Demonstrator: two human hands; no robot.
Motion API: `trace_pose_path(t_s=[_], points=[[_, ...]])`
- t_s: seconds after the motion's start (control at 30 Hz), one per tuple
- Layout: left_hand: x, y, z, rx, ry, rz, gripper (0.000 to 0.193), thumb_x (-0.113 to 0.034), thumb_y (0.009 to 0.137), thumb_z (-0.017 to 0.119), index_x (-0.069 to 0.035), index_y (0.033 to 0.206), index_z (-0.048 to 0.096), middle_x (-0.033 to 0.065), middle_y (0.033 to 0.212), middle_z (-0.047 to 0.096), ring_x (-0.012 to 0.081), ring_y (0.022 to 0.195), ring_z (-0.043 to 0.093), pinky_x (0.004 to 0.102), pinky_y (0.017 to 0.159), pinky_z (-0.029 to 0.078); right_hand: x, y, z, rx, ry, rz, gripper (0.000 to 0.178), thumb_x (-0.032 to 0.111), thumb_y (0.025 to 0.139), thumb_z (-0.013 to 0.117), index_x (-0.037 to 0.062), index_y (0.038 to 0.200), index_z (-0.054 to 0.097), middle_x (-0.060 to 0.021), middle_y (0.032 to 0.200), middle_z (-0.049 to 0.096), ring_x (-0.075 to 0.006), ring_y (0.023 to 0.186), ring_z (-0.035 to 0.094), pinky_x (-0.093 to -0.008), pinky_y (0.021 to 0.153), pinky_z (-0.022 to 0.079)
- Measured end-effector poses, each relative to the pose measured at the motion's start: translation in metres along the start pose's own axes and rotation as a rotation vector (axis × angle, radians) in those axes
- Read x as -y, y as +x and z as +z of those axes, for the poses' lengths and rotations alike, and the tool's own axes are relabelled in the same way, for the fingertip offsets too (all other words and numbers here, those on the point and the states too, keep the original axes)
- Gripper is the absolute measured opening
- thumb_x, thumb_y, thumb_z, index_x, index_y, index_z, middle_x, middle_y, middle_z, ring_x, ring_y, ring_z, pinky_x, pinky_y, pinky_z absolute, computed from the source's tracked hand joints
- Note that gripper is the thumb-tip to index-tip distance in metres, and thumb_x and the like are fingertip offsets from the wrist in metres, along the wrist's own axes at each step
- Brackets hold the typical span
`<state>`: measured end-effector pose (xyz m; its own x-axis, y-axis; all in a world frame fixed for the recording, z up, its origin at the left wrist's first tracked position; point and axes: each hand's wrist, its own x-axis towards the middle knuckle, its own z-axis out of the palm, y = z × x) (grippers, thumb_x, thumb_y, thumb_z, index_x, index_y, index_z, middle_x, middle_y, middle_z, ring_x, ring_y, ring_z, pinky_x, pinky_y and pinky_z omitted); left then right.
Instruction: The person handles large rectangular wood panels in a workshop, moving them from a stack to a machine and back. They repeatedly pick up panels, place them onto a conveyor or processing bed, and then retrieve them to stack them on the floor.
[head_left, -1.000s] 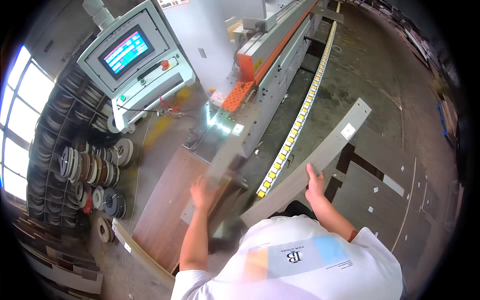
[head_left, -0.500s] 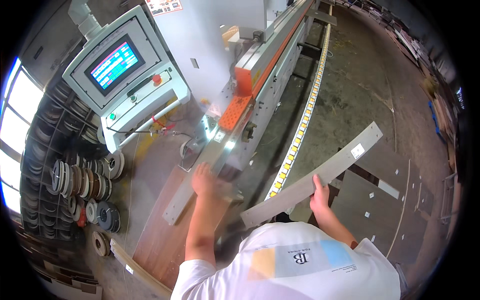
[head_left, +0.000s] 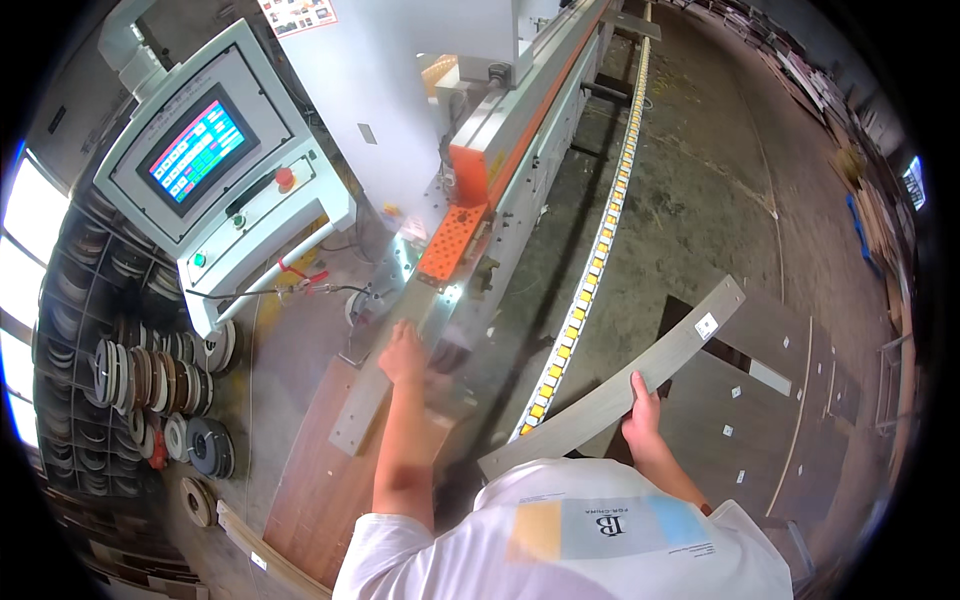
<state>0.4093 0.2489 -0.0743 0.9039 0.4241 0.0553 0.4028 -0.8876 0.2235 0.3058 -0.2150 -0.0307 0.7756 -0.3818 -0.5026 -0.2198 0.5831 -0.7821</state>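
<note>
1. Workshop with concrete floor; long edge-banding machine running away from view, control panel on the left, tape rolls racked below it.
2. Roller rail with yellow wheels alongside the machine.
3. Left hand laid on a pale strip at the machine's infeed; grip blurred, cannot tell how closed.
4. Right hand clasped on the edge of a long grey board, tilted, far end raised to the right.
5. Stacked dark panels on the right, beneath the board.
</note>
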Motion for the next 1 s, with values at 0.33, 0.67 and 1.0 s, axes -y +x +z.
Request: trace_pose_path(t_s=[0.33, 0.67, 1.0], points=[[-0.044, 0.072, 0.031, 0.069, 0.022, 0.066, 0.029, -0.021, 0.095, 0.054, -0.017, 0.121, 0.068, 0.0004, 0.143, 0.06, 0.0284, 0.113, 0.068, 0.0465, 0.09, 0.055, -0.002, -0.007, -0.014, -0.016, 0.018, -0.004, 0.053, 0.026, 0.094, 0.075, 0.0028, 0.137, 0.053, -0.007, 0.129, 0.061, -0.0225, 0.117, 0.059, -0.0404, 0.101, 0.049], [0.029, -0.009, 0.03, -0.185, -0.102, 0.269, 0.041, -0.011, 0.089, 0.059, -0.01, 0.13, 0.065, 0.0074, 0.142, 0.06, 0.0275, 0.136, 0.053, 0.0407, 0.11, 0.045, -0.011, -0.015, -0.032, -0.005, 0.024, -0.059, 0.053, 0.027, 0.095, 0.074, 0.0058, 0.139, 0.052, -0.0054, 0.13, 0.06, -0.0219, 0.118, 0.058, -0.0405, 0.101, 0.049], [-0.098, -0.167, -0.109, 0.15, -0.566, 0.665, 0.056, -0.033, 0.087, 0.076, -0.002, 0.131, 0.063, 0.0188, 0.14, 0.06, 0.0351, 0.133, 0.055, 0.0449, 0.11, 0.045, -0.035, -0.026, 0.024, 0.126, -0.111, 0.158, 0.03, 0.031, 0.094, 0.075, 0.0129, 0.115, 0.062, 0.0019, 0.1, 0.066, -0.0121, 0.086, 0.062, -0.0303, 0.069, 0.05]])
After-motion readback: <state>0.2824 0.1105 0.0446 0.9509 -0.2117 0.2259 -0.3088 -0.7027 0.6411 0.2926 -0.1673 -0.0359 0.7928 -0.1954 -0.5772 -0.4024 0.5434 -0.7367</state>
